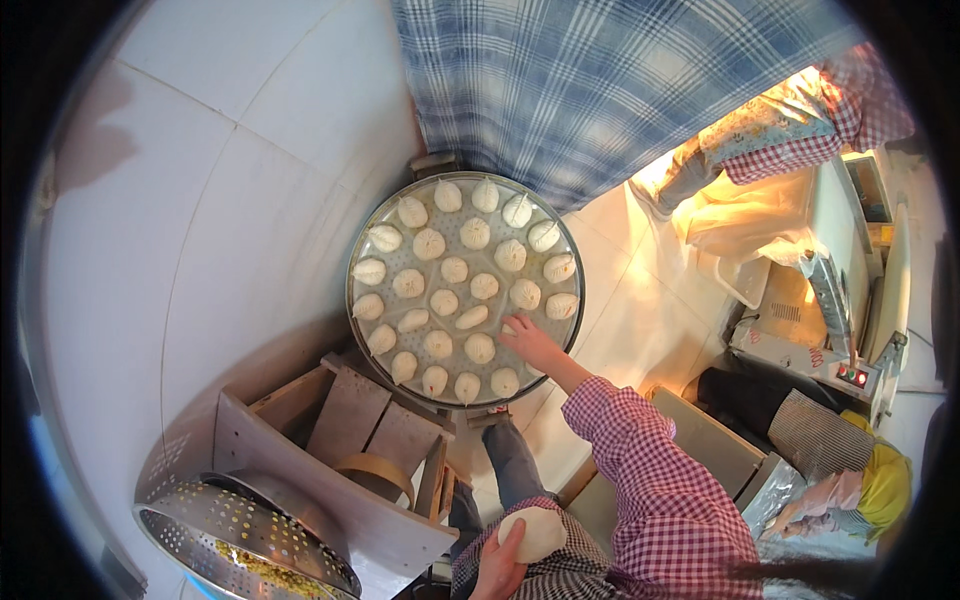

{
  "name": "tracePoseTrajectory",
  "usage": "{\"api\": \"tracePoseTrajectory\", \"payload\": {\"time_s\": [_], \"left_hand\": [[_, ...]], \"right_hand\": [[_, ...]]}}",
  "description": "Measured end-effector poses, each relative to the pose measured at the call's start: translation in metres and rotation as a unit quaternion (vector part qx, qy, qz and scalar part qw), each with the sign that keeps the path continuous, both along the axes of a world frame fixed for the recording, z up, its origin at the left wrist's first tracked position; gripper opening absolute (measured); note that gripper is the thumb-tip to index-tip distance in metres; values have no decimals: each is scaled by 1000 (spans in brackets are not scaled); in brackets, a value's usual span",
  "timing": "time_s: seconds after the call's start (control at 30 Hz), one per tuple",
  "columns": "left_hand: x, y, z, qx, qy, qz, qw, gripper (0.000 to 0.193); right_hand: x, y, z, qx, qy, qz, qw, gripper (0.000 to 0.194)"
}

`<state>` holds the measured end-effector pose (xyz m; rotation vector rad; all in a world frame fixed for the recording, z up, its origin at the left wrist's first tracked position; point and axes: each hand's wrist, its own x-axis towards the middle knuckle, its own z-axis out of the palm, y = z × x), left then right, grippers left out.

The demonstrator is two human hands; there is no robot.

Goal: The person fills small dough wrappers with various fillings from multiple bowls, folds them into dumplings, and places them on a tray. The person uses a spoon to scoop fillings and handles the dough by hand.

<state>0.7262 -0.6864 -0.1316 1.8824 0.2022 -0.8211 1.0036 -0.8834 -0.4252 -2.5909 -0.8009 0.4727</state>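
A round steamer tray (579, 300) lies before me, holding several pleated buns (511, 256) in rings. My right hand (531, 342) reaches over its right side, fingertips on a small piece of white dough, mostly hidden beneath them. Near my lap, at the bottom of the view, my left hand (501, 562) holds a flat round dough wrapper (535, 534), thumb on top. Two buns near the tray's middle are elongated, and the rest are mostly round with gathered tops.
A blue plaid cloth (555, 82) hangs beyond the tray. Metal colanders (240, 536) and a wooden stand (330, 465) are at lower left. On the right are a machine with buttons (802, 360), a co-worker in yellow (885, 480) and another in a floral apron (780, 124).
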Motion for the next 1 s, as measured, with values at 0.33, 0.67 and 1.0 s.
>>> {"api": "tracePoseTrajectory", "payload": {"time_s": [0.33,0.67,1.0], "left_hand": [[14,-2,13,-166,158,197,953,56],[1,11,11,-150,76,65,984,56],[-3,13,10,-204,137,165,955,66]], "right_hand": [[-19,70,10,17,-29,23,999,53],[-43,106,5,-2,104,-150,983,66],[-29,115,22,107,-23,-75,991,46]]}}
